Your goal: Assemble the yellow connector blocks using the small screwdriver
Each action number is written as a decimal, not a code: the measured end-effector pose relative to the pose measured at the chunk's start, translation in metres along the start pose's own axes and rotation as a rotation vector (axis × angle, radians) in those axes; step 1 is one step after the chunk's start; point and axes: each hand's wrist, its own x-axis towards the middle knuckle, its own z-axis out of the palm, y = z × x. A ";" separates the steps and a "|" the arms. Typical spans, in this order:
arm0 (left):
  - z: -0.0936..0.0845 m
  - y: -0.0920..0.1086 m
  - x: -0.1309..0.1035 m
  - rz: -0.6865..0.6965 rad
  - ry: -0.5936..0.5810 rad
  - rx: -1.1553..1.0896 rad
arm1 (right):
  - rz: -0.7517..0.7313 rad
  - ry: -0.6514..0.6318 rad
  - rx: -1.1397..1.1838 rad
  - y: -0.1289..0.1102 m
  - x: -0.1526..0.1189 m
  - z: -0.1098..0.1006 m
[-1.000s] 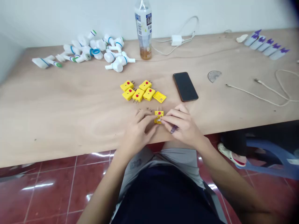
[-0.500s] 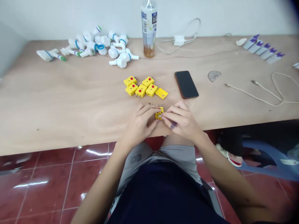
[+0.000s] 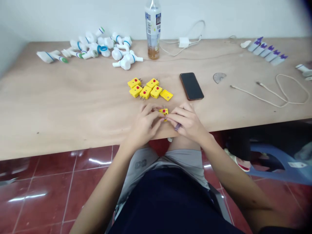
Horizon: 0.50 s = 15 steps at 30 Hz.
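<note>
Near the table's front edge, a small yellow plug piece (image 3: 163,111) with a red button and metal pins lies between my hands. My left hand (image 3: 148,122) grips it from the left, fingers bent round it. My right hand (image 3: 185,122) pinches at its lower right side, and a purple item (image 3: 177,126) shows under its fingers. What the right fingertips pinch is too small to make out. Beyond them sit several yellow plugs with red buttons (image 3: 145,92) and an open yellow shell (image 3: 166,95).
A phone (image 3: 191,86) lies right of the plugs, with a metal protractor-shaped piece (image 3: 219,77) and a white cable (image 3: 270,88) farther right. White fittings (image 3: 124,61), a bottle (image 3: 153,32), a charger (image 3: 184,42) and purple-topped pieces (image 3: 267,50) stand along the back.
The view has shifted slightly. The yellow piece between my hands has turned a little, and my fingers have closed in over its lower part.
</note>
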 end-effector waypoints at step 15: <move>-0.007 0.004 0.003 -0.028 0.011 0.036 | 0.126 0.048 0.123 -0.001 0.004 -0.003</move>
